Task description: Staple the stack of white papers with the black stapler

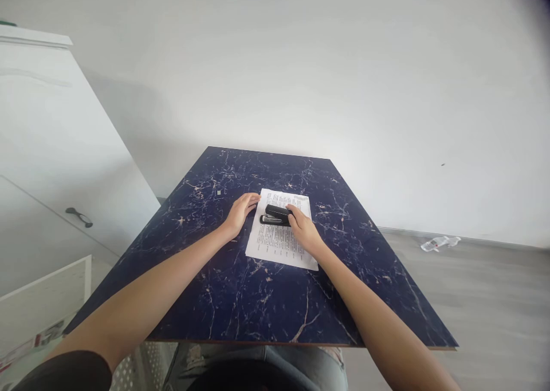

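Printed paper sheets (279,250) lie on the dark blue marbled table (266,305), turned a little askew. Over the middle of the paper is a black stapler (275,215), its nose pointing left. My right hand (304,230) grips the stapler's rear end, the thumb and fingers wrapped about it. At the paper's left edge, my left hand (241,214) rests with its fingers stretched out, the fingertips touching the edge. Whether the stapler's jaws enclose any paper, I cannot tell.
A small pale square (219,192) lies on the table, left of the paper. White cabinet (64,133) with a dark handle (79,216) stands at left. Beyond the table is a white wall (301,81). On the floor at right lies a crumpled clear plastic wrapper (440,243).
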Demonstrator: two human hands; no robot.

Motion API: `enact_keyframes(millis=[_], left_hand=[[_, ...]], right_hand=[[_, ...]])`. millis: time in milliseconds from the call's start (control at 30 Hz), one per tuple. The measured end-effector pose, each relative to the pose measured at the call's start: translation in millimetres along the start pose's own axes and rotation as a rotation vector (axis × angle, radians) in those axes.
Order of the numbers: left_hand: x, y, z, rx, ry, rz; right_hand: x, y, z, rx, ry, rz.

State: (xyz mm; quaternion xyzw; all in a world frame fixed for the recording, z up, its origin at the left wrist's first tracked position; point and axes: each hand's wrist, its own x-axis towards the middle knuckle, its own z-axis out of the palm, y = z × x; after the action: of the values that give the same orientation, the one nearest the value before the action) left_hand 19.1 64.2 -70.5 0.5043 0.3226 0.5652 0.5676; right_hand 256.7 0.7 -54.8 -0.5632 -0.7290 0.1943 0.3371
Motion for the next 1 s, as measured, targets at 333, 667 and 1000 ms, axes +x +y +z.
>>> enact_keyframes(millis=[333,667,1000], left_hand=[[3.3,-4.7,-7.7,0.095,0.275,0.083],[4.1,-8.3,-7.6,0.14,0.265,0.092],[1.5,-3.6,-4.2,0.133,0.262,0.082]], right_hand=[[0.4,25.4,-1.4,-0.187,-0.152,-0.018],[1.6,9.6,-36.3,-0.23,0.105,-0.007],[4.0,16.5,-41.9,-0.057,0.129,-0.043]])
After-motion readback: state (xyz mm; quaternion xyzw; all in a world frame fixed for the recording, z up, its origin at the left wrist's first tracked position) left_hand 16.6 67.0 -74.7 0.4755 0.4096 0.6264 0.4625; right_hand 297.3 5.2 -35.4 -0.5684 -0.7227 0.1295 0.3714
